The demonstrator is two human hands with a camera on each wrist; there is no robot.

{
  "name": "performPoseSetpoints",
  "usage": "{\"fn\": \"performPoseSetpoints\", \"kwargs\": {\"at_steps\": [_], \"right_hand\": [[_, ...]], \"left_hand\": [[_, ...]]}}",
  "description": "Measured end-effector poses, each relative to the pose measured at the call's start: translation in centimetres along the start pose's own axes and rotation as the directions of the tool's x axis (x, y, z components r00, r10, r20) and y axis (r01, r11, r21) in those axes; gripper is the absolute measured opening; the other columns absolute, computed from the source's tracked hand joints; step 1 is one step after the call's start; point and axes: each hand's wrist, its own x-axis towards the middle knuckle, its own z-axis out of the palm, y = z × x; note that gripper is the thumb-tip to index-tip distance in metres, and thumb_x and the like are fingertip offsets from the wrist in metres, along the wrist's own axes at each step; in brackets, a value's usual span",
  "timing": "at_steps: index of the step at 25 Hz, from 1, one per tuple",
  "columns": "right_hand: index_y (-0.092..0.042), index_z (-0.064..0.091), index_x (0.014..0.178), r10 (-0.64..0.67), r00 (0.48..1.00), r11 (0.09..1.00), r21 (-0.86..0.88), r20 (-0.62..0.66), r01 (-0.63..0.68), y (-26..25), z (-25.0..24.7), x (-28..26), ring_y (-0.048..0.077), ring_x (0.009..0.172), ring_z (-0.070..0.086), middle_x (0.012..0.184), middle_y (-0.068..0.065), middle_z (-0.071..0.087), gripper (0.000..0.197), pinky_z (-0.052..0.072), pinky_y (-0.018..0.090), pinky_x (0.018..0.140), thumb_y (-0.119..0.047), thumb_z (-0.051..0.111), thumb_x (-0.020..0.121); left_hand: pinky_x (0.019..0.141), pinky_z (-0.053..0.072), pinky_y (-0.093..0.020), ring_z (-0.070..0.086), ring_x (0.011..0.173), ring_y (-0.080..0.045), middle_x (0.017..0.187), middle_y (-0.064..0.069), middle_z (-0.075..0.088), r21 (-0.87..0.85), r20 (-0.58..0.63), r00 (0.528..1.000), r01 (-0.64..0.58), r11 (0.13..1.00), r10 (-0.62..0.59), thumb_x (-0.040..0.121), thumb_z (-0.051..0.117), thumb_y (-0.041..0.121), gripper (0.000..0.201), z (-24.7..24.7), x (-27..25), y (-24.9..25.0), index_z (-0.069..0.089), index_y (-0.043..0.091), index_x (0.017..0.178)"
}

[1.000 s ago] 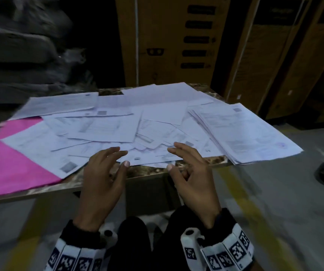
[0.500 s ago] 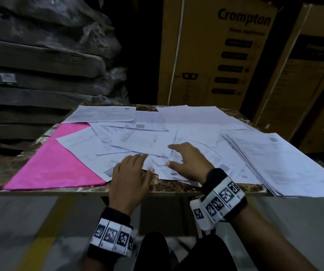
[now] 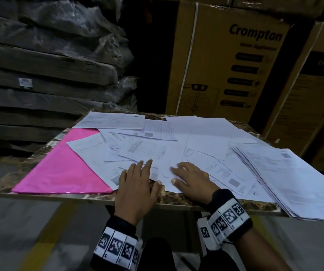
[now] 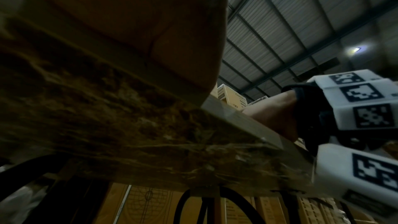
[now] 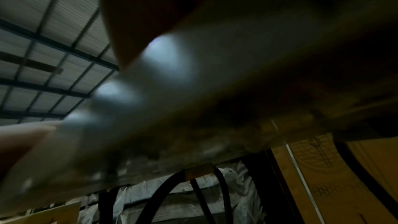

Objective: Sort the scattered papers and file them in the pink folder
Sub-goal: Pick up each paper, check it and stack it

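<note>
Since 0.5 s ago: both hands slid slightly farther onto sheets; table and folder sit as before.

Pink folder (image 3: pixel 59 171) flat on left part of marble-pattern table (image 3: pixel 176 200), right edge under scattered papers (image 3: pixel 157 149). Left hand (image 3: pixel 137 184) palm-down at near table edge, fingers straight and together on sheet, gripping nothing. Right hand (image 3: pixel 191 179) beside it, fingers spread flat on papers, holding nothing. Neat paper stack (image 3: pixel 286 178) at right, overhanging table edge. Crompton cartons (image 3: pixel 225 61) behind; wrapped dark stacks back left.
</note>
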Motion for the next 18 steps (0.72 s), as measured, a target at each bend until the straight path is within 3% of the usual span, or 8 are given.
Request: {"fn": "performPoseSetpoints", "kwargs": {"at_steps": [2,5,6,8,11,14,16,18], "right_hand": [[-0.03,0.054,0.129,-0.012,0.996,0.995,0.099,-0.092,0.021,0.0,0.2,-0.6,0.015,0.144,0.026,0.151,-0.007,0.035,0.033,0.024,0.043,0.112,-0.045,0.046,0.1],[-0.026,0.058,0.096,-0.03,0.981,0.97,0.232,-0.191,0.075,0.5,0.6,-1.2,0.013,0.147,0.024,0.154,-0.006,0.036,0.014,0.026,0.044,0.114,-0.04,0.057,0.096],[-0.025,0.059,0.091,-0.036,0.974,0.956,0.276,-0.223,0.098,0.8,0.9,-1.3,0.013,0.148,0.024,0.151,-0.004,0.044,0.013,0.027,0.043,0.115,-0.038,0.061,0.094],[-0.023,0.066,0.09,-0.021,0.952,0.921,0.365,-0.304,0.137,1.1,1.3,-1.6,0.012,0.144,0.035,0.124,-0.002,0.067,0.01,0.036,0.032,0.111,-0.033,0.066,0.092],[-0.033,0.065,0.077,0.073,0.917,0.862,0.488,-0.393,0.141,1.0,1.2,-2.1,0.003,0.114,0.062,0.092,-0.009,0.073,0.017,0.042,0.004,0.086,-0.027,0.068,0.092],[-0.026,0.072,0.088,0.197,0.832,0.838,0.53,-0.518,0.131,0.8,1.0,-2.4,-0.004,0.094,0.064,0.095,-0.01,0.073,0.009,0.042,0.001,0.076,-0.022,0.067,0.093],[-0.024,0.072,0.101,0.272,0.77,0.817,0.562,-0.577,0.132,0.5,1.0,-3.5,0.0,0.094,0.063,0.103,-0.009,0.07,0.011,0.047,0.009,0.076,-0.02,0.065,0.094],[-0.026,0.068,0.113,0.31,0.756,0.81,0.576,-0.576,0.107,0.0,1.2,-5.7,0.002,0.087,0.063,0.108,-0.01,0.067,0.019,0.051,0.019,0.073,-0.023,0.065,0.094]], "left_hand": [[0.121,0.015,-0.044,0.018,0.151,-0.024,0.163,-0.004,0.024,-0.009,-0.003,1.0,-0.001,1.0,0.001,0.085,0.005,0.064,0.083,-0.1,-0.1,0.1,0.016,0.027,0.158],[0.122,0.012,-0.044,0.013,0.153,-0.025,0.165,-0.004,0.019,0.004,0.017,1.0,0.008,1.0,-0.008,0.084,0.002,0.064,0.083,-0.2,-0.1,0.1,0.015,0.028,0.159],[0.122,0.012,-0.045,0.013,0.153,-0.024,0.165,-0.004,0.019,0.01,0.018,1.0,0.012,1.0,-0.012,0.084,0.002,0.064,0.083,-0.3,-0.1,0.2,0.015,0.029,0.158],[0.122,0.011,-0.047,0.013,0.153,-0.022,0.165,0.0,0.02,0.036,0.022,1.0,0.006,0.999,-0.006,0.085,0.001,0.064,0.082,-0.3,-0.2,0.3,0.018,0.03,0.158],[0.123,0.004,-0.05,0.022,0.151,-0.016,0.161,0.007,0.033,0.122,0.057,0.998,-0.015,0.992,0.009,0.087,-0.002,0.063,0.08,-0.2,-0.5,0.3,0.028,0.033,0.155],[0.122,0.009,-0.052,0.042,0.141,-0.016,0.148,0.008,0.052,0.114,0.006,1.0,-0.028,0.993,0.028,0.095,0.009,0.06,0.069,-0.2,-0.7,0.3,0.046,0.032,0.146],[0.117,0.019,-0.05,0.05,0.132,-0.015,0.138,0.009,0.059,0.096,-0.047,0.997,-0.051,0.994,0.055,0.099,0.016,0.057,0.061,-0.3,-1.5,0.6,0.054,0.032,0.14],[0.109,0.025,-0.046,0.052,0.127,-0.015,0.134,0.01,0.06,0.067,-0.094,0.99,-0.094,0.993,0.1,0.1,0.024,0.058,0.055,-0.4,-3.3,0.9,0.056,0.031,0.136]]}}
